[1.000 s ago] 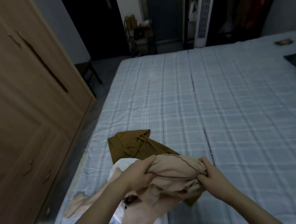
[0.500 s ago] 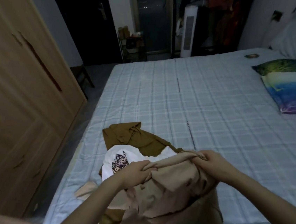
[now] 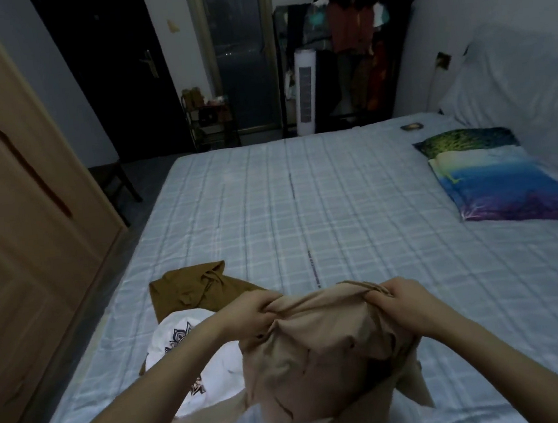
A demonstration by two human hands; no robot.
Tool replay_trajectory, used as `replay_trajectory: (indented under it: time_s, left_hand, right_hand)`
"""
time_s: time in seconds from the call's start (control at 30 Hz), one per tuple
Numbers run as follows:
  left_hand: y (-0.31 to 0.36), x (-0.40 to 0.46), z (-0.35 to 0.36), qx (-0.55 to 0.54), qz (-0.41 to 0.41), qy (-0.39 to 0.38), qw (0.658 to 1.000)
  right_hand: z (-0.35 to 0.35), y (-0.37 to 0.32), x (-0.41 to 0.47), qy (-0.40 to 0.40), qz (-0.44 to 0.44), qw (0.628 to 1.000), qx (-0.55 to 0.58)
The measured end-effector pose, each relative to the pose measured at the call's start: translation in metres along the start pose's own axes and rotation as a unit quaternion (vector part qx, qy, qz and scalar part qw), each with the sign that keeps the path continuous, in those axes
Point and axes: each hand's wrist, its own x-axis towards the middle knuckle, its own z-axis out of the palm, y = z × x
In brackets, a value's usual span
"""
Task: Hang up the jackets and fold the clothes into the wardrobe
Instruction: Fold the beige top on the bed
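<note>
I have the beige garment [image 3: 323, 354] bunched at its top edge in both fists: my left hand [image 3: 253, 312] curls tight round one gathered corner, my right hand [image 3: 402, 301] round the other, thumbs and fingers fully closed on cloth. I hold it lifted so the rest hangs below the grip and drapes toward me, which I judge is a way to let its weight pull the folds open and show me which edge is which before folding. Between my fists the cloth sags only slightly, so the span is nearly taut.

Just below and outside my left fist lies the white printed shirt [image 3: 196, 357], and beyond that the brown garment [image 3: 192, 286], both loose on the checked bed sheet [image 3: 339, 205]; I take them as waiting their turn. The wardrobe [image 3: 11, 205] stands well out past my left hand, doors closed, so nothing is stored yet.
</note>
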Motion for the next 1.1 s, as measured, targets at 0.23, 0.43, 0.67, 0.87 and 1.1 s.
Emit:
replay_trajectory:
  time_s: [0.23,0.43,0.67,0.87,1.1]
  left_hand:
    - [0.068,0.105,-0.01,-0.024,0.009,0.141,0.99]
    - [0.143,0.184,-0.032,-0.023,0.039,0.204,0.978]
    - [0.188,0.241,-0.026,-0.255,-0.047,0.11,0.96]
    - [0.201,0.268,-0.003,-0.499,-0.089,0.034,0.862]
    - [0.177,0.281,0.032,-0.525,-0.077,0.008,0.848]
  right_hand:
    - [-0.106,0.064,0.027,0.0,-0.086,0.977,-0.194]
    - [-0.19,0.129,0.07,0.131,-0.096,0.955,-0.249]
    - [-0.237,0.173,0.12,0.164,0.087,0.948,-0.26]
    - [-0.203,0.154,0.135,0.085,-0.061,0.993,-0.048]
    - [-0.143,0.125,0.141,0.014,-0.175,0.983,0.058]
